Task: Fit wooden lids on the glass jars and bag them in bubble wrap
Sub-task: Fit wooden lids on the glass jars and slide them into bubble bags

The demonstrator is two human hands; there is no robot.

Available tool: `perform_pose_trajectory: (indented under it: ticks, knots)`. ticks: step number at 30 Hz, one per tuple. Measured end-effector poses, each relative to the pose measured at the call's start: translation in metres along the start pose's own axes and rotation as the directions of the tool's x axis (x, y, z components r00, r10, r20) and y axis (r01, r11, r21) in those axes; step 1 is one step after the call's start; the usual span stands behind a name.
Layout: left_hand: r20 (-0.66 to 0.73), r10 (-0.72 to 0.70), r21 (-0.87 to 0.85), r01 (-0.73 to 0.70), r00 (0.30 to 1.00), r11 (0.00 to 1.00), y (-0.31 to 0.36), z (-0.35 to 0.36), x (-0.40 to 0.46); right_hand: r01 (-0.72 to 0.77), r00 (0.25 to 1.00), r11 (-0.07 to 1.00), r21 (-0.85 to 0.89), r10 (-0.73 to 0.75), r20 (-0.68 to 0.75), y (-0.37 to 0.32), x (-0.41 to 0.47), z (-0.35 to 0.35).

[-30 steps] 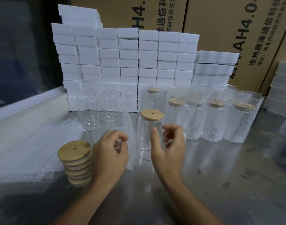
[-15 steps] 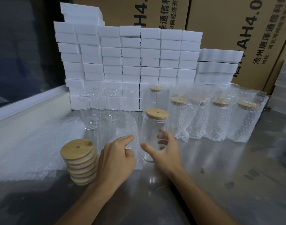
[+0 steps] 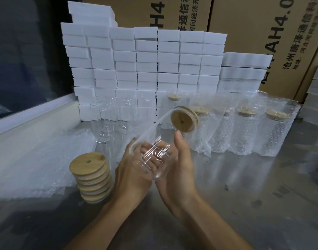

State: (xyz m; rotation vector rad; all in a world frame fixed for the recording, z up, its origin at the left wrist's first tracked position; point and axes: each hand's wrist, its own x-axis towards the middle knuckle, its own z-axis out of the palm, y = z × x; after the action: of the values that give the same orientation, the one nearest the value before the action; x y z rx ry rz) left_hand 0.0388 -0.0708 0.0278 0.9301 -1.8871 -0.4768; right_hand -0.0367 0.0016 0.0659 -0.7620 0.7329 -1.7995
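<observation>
A clear glass jar with a wooden lid on its mouth is lifted off the table and tilted, lid pointing up and to the right. My right hand grips its lower body, thumb up along the side. My left hand cups the jar's base from the left. A stack of wooden lids stands just left of my left hand. Bare glass jars stand behind the stack. Several lidded jars in bubble wrap line up to the right.
Loose bubble wrap sheets lie on the left of the metal table. A wall of white foam boxes stands at the back, with brown cartons behind it and more white boxes at the far right.
The lidded jar stood upright on the table; now both hands have lifted it and tipped it over to the right.
</observation>
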Motion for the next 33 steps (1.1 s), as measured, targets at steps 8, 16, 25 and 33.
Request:
perform_pose_trajectory:
  ticks: [8, 16, 25, 33]
  knots:
    - [0.156, 0.037, 0.036, -0.044, 0.987, 0.998, -0.008, 0.002, -0.006, -0.074, 0.996, 0.995, 0.071, 0.07, 0.056, 0.0, -0.002, -0.003]
    - [0.19, 0.008, 0.005, -0.01, 0.982, 1.0, -0.003, 0.006, -0.009, 0.037, 0.999, 0.997, -0.069, -0.037, 0.004, -0.006, 0.004, -0.015]
    - [0.049, 0.021, -0.135, -0.014, 0.999, 0.991, -0.009, -0.002, 0.009, 0.166, 0.985, 0.925, -0.343, -0.169, 0.021, -0.007, 0.012, -0.034]
    - [0.036, 0.088, 0.011, -0.089, 0.995, 0.996, -0.017, -0.003, 0.008, 0.29, 0.957, 0.791, -0.538, -0.226, 0.182, 0.002, 0.013, -0.039]
